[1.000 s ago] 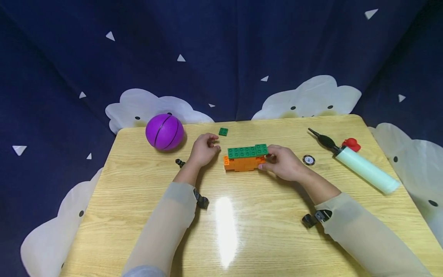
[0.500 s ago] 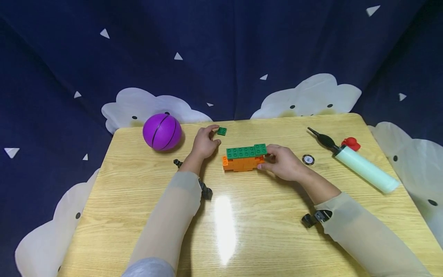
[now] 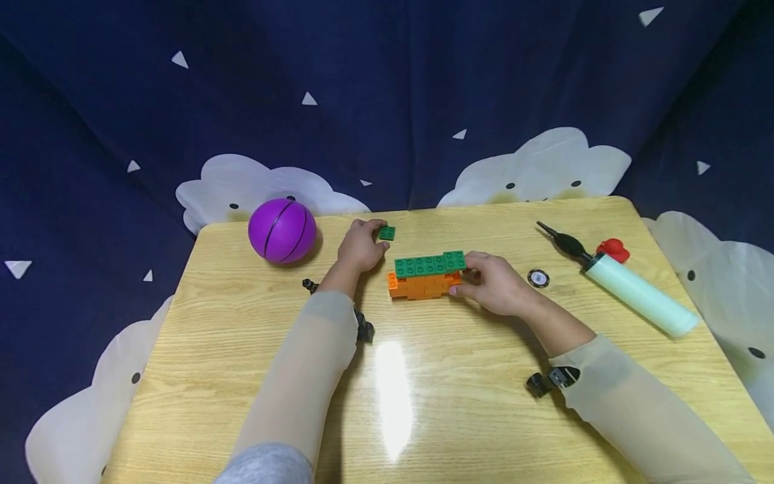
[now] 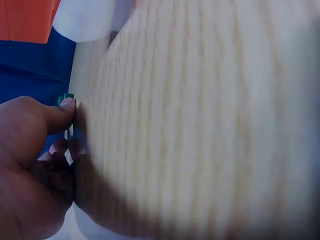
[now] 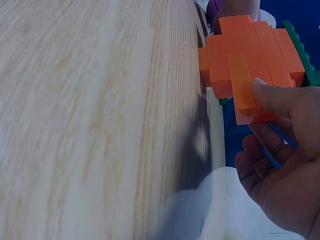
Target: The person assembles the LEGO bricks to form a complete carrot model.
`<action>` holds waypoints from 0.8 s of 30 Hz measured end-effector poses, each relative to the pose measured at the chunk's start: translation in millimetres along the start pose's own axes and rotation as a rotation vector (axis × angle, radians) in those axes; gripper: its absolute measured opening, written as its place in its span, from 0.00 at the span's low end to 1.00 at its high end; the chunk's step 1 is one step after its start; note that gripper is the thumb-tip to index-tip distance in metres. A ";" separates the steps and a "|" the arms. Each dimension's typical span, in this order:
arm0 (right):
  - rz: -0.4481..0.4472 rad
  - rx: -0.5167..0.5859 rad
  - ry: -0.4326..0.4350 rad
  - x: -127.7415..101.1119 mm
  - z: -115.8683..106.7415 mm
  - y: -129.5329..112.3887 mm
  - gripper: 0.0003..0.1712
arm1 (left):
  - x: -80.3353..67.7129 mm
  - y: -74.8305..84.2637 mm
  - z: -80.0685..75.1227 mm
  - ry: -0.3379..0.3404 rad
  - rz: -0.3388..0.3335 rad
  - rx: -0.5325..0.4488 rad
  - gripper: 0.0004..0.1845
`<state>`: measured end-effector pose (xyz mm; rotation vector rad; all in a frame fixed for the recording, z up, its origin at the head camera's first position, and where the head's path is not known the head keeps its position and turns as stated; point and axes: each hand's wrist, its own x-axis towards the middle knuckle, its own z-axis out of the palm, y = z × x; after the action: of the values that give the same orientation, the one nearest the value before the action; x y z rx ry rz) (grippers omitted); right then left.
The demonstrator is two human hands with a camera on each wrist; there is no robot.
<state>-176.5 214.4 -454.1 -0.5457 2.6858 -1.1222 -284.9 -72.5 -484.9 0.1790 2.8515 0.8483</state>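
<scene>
A small green toy brick [image 3: 388, 233] with studs on top lies near the table's far edge. My left hand [image 3: 361, 247] pinches it at its left side, thumb nearer me and index finger beyond. In the left wrist view, the thumb tip covers much of the green brick [image 4: 69, 95]. Mid-table stands a build of orange toy bricks [image 3: 426, 288], topped by a row of green studded bricks [image 3: 423, 266]. My right hand [image 3: 496, 284] grips its right end. The right wrist view shows the thumb pressed on the orange brick face [image 5: 240, 60], fingers behind.
Beyond the left arm sit a purple ball [image 3: 282, 230] and a small black object [image 3: 310, 286]. To the right lie a black-rimmed poker chip [image 3: 538, 278], a pale green hand pump [image 3: 641, 294] with a black nozzle, and a red hat-shaped piece [image 3: 613, 250]. A dark curtain hangs behind.
My left hand has reached forward to the small green brick and taken it between thumb and index finger. The brick has shifted slightly toward me. My right hand keeps its grip on the orange build.
</scene>
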 end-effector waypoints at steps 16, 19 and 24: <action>-0.014 -0.017 0.007 -0.2 -0.5 -2.4 0.19 | -14.4 -11.5 4.3 0.076 0.002 -0.282 0.19; -0.012 -0.026 0.011 -0.2 -0.8 -3.6 0.27 | -19.7 -12.8 3.1 0.081 -0.001 -0.353 0.18; -0.011 -0.031 0.008 -1.0 -0.8 -4.4 0.31 | -28.0 -16.1 0.7 0.099 0.000 -0.455 0.18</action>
<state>-174.7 212.5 -450.4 -0.5623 2.7144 -1.0895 -258.5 -90.0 -490.9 0.0797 2.6509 1.5086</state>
